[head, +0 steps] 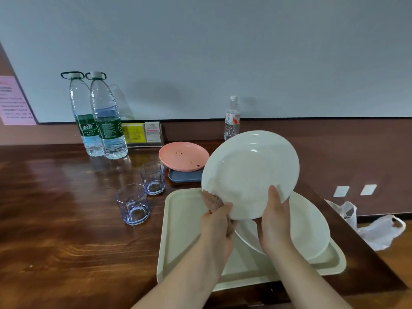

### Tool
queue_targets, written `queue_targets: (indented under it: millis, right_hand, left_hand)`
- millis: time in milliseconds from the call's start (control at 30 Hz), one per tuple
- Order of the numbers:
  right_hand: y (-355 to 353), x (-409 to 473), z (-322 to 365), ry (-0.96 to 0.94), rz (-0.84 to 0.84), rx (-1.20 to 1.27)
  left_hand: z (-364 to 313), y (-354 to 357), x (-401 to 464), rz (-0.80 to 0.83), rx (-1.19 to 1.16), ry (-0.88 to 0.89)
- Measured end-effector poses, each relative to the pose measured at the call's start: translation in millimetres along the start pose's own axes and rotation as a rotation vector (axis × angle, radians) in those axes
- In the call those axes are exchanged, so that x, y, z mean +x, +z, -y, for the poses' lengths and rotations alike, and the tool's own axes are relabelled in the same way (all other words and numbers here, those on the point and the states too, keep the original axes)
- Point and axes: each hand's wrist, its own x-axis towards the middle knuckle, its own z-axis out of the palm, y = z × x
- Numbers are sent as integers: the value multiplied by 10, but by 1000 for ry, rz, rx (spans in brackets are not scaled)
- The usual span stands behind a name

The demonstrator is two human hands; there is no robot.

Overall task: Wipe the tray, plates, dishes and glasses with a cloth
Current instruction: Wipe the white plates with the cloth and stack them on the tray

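plate [249, 172]: tilted up above tray [180, 221]
right hand [275, 221]: pinching its near rim
left hand [219, 226]: gripping brown cloth [211, 200] on left edge

**White plate held tilted above the tray, cloth at its lower-left rim**

Both hands hold a white plate [249, 172] tilted up, its face towards the person. The right hand [275, 221] grips the lower rim, thumb on the face. The left hand [217, 226] pinches a brown cloth [211, 199] against the lower-left rim. Below them, a cream tray [178, 219] on the wooden table [66, 219] carries a second white plate [310, 228]. Two clear glasses [133, 202] [153, 177] stand left of the tray. Behind them, a pink dish [184, 156] with dark specks rests on a blue tray [185, 176]. Two large water bottles [83, 114] [108, 117] and a small bottle [231, 119] stand along the wall.
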Motion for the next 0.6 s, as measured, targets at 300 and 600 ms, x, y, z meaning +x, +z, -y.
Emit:
queue_targets:
  millis: [300, 600]
  right_hand:
    - [-279, 229, 154, -170, 0, -298]
    - [-730, 515, 383, -1293, 431, -1338]
  left_hand:
    - [-215, -343, 97, 60, 36, -59]
    - [-631, -396, 228, 102, -154, -48]
